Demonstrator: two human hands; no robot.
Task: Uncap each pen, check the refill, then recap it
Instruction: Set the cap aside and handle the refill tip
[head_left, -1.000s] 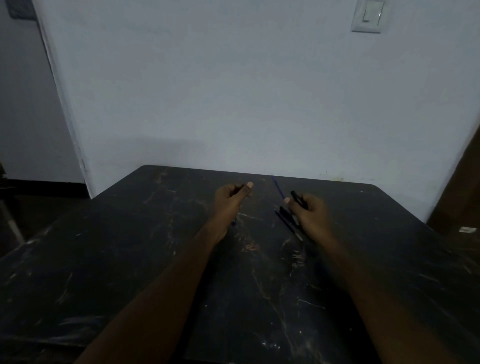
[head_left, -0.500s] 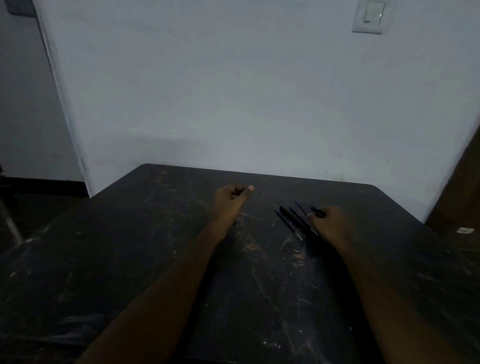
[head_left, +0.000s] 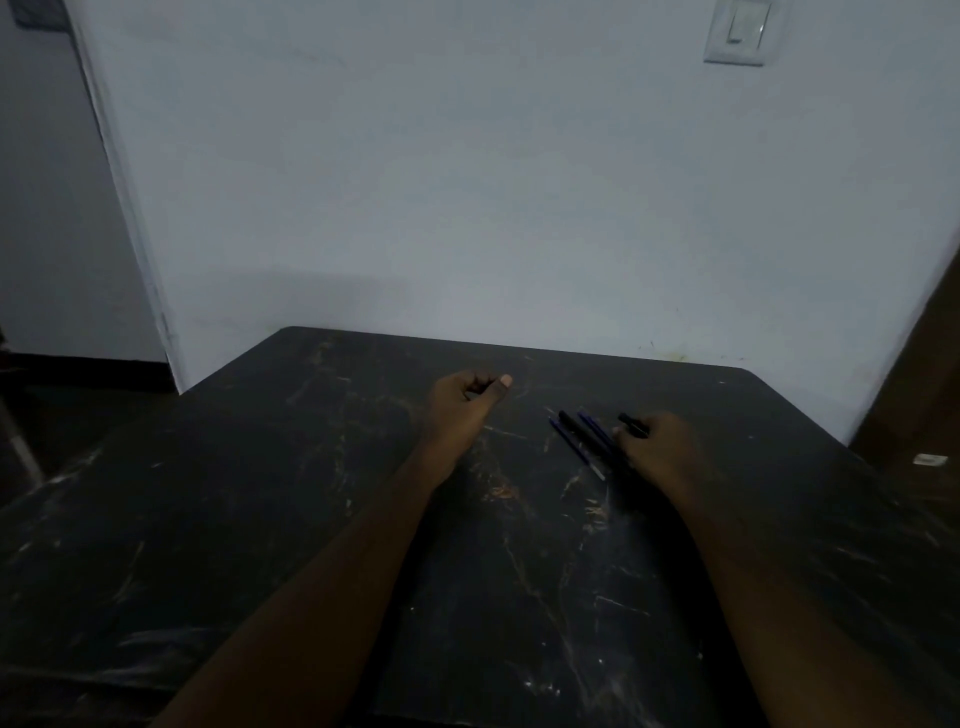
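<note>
Head: right hand (head_left: 662, 441) pinches black pen (head_left: 632, 424).

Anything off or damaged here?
Table top is scratched and scuffed all over. Pens lie in a slanted bunch beside the right hand, which pinches another black pen. Nothing spilled; too dim for more.

The counter (head_left: 260, 519) stands against the wall (head_left: 467, 182) behind it. A light switch (head_left: 736, 31) is mounted on the wall, upper right. The left hand (head_left: 462, 405) rests at the counter's middle, towards the far edge. The right hand (head_left: 660, 447) lies to its right, well apart. Loose pens (head_left: 584, 435) lie side by side on the counter between the hands, touching the right hand's left side. One pen (head_left: 632, 423) sits in the right hand's fingers.
</note>
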